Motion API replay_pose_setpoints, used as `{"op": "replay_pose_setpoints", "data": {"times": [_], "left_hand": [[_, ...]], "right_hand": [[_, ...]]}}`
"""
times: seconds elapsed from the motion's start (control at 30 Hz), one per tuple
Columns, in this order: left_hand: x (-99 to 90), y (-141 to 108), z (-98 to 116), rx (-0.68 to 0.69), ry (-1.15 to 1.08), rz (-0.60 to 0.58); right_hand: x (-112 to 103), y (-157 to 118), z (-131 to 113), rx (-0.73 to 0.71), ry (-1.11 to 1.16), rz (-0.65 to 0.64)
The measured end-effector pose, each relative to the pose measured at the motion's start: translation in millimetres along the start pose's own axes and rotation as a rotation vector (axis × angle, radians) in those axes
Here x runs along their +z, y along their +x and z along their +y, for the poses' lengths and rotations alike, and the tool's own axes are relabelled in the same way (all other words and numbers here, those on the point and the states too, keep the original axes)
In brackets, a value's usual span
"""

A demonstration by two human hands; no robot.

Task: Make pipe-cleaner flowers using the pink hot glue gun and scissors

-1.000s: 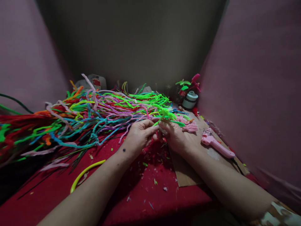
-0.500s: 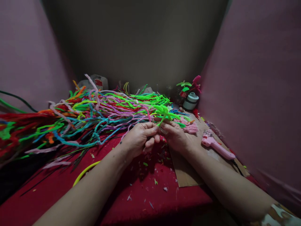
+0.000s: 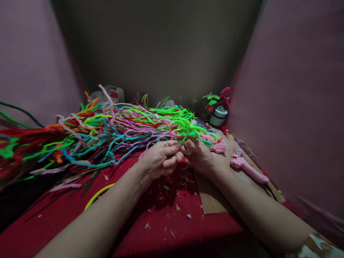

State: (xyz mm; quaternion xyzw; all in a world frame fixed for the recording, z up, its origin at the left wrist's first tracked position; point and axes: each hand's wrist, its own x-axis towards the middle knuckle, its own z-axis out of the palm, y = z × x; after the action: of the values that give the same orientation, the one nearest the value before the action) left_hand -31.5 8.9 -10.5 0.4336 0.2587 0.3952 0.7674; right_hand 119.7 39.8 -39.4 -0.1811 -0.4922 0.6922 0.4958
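Observation:
Between my hands rises a bright green fuzzy piece (image 3: 185, 130) with several curved lobes on top and a stem running down to my fingertips. My left hand (image 3: 162, 157) pinches the lower end of the stem with thumb and forefinger, its other fingers curled. Close against it on the right, my right hand (image 3: 200, 156) has its fingers closed round the same piece. Just behind the hands lies a big heap of coloured fuzzy stems (image 3: 129, 125), in green, pink, blue, red and orange.
A pink glue gun (image 3: 248, 170) lies on cardboard (image 3: 213, 200) at the right. Behind are a pale jar (image 3: 218, 116) and pink fuzzy bundles (image 3: 217, 145). A yellow ring (image 3: 96, 195) is partly under my left forearm. Scraps dot the red cloth (image 3: 161, 229).
The green piece has turned slightly in my fingers, and its lobes look more spread. My right fingers have shifted a little on it. Both hands stay in nearly the same place.

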Motion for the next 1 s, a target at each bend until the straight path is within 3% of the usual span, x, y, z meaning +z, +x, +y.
{"op": "replay_pose_setpoints", "data": {"times": [0.1,0.33,0.63,0.87,1.0], "left_hand": [[0.2,0,0,-0.006,-0.018,0.001],[-3.7,3,-4,-0.025,-0.055,-0.063],[-2.1,0,-2,-0.085,-0.021,-0.136],[3.5,1,-1,0.037,0.396,0.057],[11.0,2,-3,0.201,0.821,0.216]], "right_hand": [[1,0,0,0.001,0.026,-0.014],[3,1,-2,0.072,0.065,0.099],[1,-1,-1,0.089,0.029,-0.001],[-1,1,1,0.024,0.027,0.039],[0,0,0,0.027,-0.017,0.103]]}}
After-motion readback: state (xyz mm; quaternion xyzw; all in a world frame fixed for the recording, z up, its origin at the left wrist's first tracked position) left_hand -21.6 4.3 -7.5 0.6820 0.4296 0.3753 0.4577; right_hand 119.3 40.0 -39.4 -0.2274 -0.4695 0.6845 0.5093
